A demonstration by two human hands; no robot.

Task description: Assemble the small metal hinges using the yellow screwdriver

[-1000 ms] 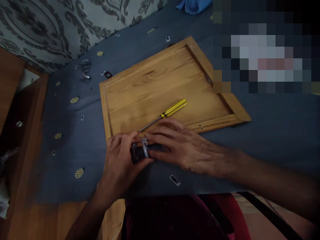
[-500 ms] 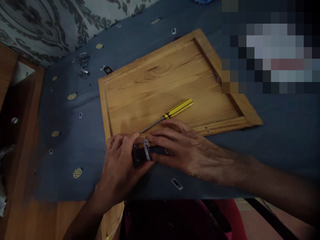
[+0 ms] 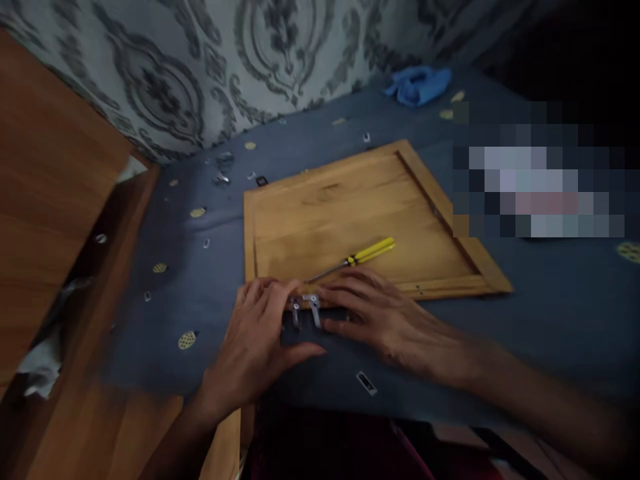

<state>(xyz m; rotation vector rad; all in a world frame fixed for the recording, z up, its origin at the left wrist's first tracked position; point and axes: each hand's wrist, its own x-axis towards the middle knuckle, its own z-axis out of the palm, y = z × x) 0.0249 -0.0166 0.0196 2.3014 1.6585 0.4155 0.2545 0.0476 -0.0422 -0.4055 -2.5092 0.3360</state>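
A framed wooden panel point(image 3: 310, 220) lies on the blue patterned cloth. On it rests a screwdriver with a yellow handle point(image 3: 373, 250), its shaft pointing to the near edge. Two small metal pieces stick out at that edge: a bracket point(image 3: 315, 310) and a narrower part point(image 3: 296, 315). My left hand point(image 3: 257, 327) has its fingers on the panel's near left corner, beside the narrower part, with the thumb stretched out to the right. My right hand point(image 3: 375, 310) pinches the bracket's right side between fingertips and thumb.
Clear plastic with metal bits point(image 3: 223, 170) lies at the back left. A small dark fitting point(image 3: 261, 181) touches the panel's far edge. A blue cloth or bag point(image 3: 419, 85) lies near the patterned wall. Wooden furniture point(image 3: 55, 173) stands at left. A blurred patch covers the right.
The view has tilted up, showing more wall and the blue item. My left thumb has come away from the dark piece between my hands, which is now hard to make out.
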